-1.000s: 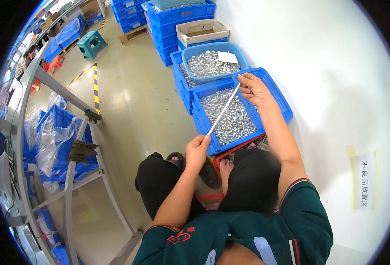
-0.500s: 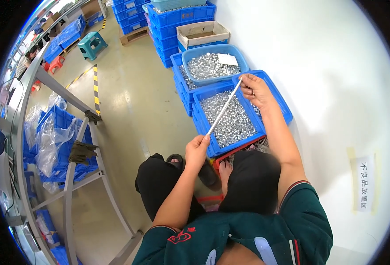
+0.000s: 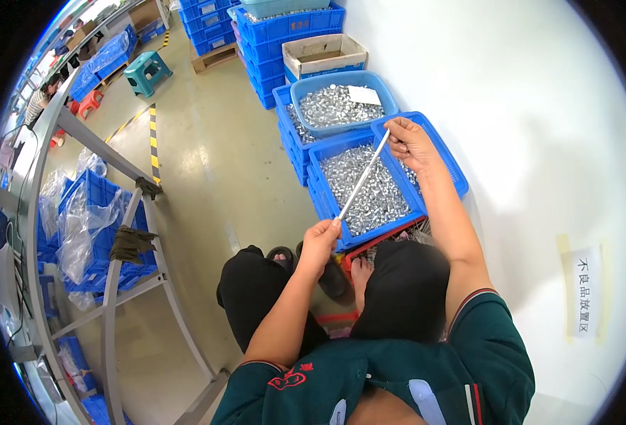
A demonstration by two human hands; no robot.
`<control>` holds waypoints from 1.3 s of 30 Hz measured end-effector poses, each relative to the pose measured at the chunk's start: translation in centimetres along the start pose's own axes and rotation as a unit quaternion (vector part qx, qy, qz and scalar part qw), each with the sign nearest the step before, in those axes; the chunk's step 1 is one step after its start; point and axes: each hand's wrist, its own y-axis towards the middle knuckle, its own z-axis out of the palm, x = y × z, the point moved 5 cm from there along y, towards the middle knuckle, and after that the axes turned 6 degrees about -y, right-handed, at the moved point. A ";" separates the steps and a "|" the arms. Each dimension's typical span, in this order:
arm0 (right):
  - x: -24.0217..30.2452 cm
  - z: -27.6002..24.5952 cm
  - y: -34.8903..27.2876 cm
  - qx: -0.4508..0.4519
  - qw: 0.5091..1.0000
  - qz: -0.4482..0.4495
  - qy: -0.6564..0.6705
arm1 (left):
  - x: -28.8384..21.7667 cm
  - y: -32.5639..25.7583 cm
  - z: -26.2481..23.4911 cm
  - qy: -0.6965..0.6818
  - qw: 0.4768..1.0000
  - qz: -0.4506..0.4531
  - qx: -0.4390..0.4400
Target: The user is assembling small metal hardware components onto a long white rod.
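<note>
A thin, straight silvery rod point(image 3: 364, 175) slants across in front of me, its far end to the right. My left hand point(image 3: 318, 246) is closed in a pinch on the near, lower end. Thumb and fingers of my right hand point(image 3: 411, 144) pinch the far, upper end. Beneath the rod stands a blue crate point(image 3: 323, 197) filled with small, shiny metal pieces point(image 3: 378, 205). Another blue crate point(image 3: 457, 168), partly hidden by my right hand and forearm, sits to its right and also holds metal pieces.
Beyond is a light-blue basin point(image 3: 348, 129) of metal pieces with a white paper point(image 3: 364, 95) on top. Stacked blue crates point(image 3: 263, 60) and an open carton point(image 3: 325, 65) stand farther back. A grey metal frame point(image 3: 111, 283) is at left, a white wall point(image 3: 539, 177) at right.
My left hand has shifted slightly right and down with the rod's near end. The right hand has barely moved, and both keep their hold.
</note>
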 end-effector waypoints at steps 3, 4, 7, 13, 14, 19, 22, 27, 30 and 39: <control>0.1 0.0 0.0 -0.045 0.999 0.010 -0.026 | -1.0 0.1 -0.9 0.220 0.947 0.167 -0.161; 0.3 -0.1 0.0 -0.047 0.999 0.010 -0.025 | -1.3 -0.1 -0.6 0.221 0.948 0.166 -0.160; 0.2 -0.1 -0.1 -0.042 0.998 0.030 -0.037 | -1.9 -0.8 -0.7 0.353 0.897 0.171 -0.205; 0.7 0.0 -0.3 0.093 0.992 -0.049 0.064 | -0.3 -0.7 1.1 -0.061 0.987 -0.118 0.086; 0.7 0.1 -0.4 0.108 0.989 -0.042 0.097 | -0.2 -0.8 1.3 -0.072 0.984 -0.124 0.109; 0.7 1.1 -0.6 0.114 0.983 -0.022 0.144 | -0.3 -0.7 1.4 -0.095 0.978 -0.131 0.131; 0.7 1.1 -0.5 0.073 0.992 -0.026 0.100 | -0.1 -0.8 1.4 -0.094 0.979 -0.129 0.127; 1.2 1.4 -0.3 -0.001 0.999 -0.044 -0.005 | -0.6 -0.1 0.5 -0.007 0.999 0.045 -0.005; 1.3 1.2 -0.3 -0.010 0.999 -0.025 -0.042 | -0.6 -0.2 0.1 0.024 0.995 0.085 -0.039; -1.7 3.9 -0.8 0.118 0.989 0.067 -0.064 | -0.2 -0.5 1.0 -0.115 0.988 -0.086 0.048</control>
